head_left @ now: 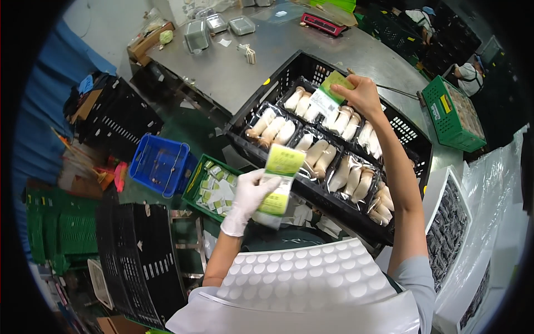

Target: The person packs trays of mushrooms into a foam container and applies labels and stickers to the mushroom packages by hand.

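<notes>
Over the far side of the black crate [245, 146], at the edge of the bench [217, 78], the bare right hand [359, 93] pinches one green-and-white label [327, 96] by its right edge; whether it touches the pack [298, 102] beneath cannot be told. Beside the crate's near wall, the gloved left hand [246, 197] grips a stack [283, 162] of similar labels, thumb across the front. One label looks light, thin and bendy, so an edge or corner hold should suit; the stack, probably glossy, may slide apart unless squeezed near its middle. Film-wrapped packs look slick, their mushrooms [318, 154] likely soft and easily bruised, so the rim seems safer to hold.
</notes>
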Tool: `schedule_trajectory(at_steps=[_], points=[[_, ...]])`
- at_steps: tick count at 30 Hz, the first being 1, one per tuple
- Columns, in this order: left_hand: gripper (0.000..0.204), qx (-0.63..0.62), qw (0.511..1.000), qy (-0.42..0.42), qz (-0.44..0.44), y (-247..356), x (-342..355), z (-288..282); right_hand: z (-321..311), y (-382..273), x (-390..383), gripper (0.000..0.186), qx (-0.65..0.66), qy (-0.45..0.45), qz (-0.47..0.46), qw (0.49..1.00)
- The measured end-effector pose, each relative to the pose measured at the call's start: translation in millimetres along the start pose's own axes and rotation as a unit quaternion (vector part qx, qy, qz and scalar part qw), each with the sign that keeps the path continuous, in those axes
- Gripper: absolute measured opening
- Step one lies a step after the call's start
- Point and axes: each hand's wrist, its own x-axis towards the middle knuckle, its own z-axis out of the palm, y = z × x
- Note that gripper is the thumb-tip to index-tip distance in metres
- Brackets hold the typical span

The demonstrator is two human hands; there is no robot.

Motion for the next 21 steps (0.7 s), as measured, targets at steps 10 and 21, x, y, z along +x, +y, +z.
schedule_trajectory(at_steps=[10,21], points=[[0.030,-0.111,0.993,-0.012,0.038,35.0,41.1,-59.2,121.9,69.5,66.4,0.067,-0.176,-0.148,0.040,0.972],[0.042,-0.020,0.985,-0.012,0.173,44.5,74.9,-31.3,82.6,-7.7,16.5,0.040,0.030,-0.196,0.028,0.980]])
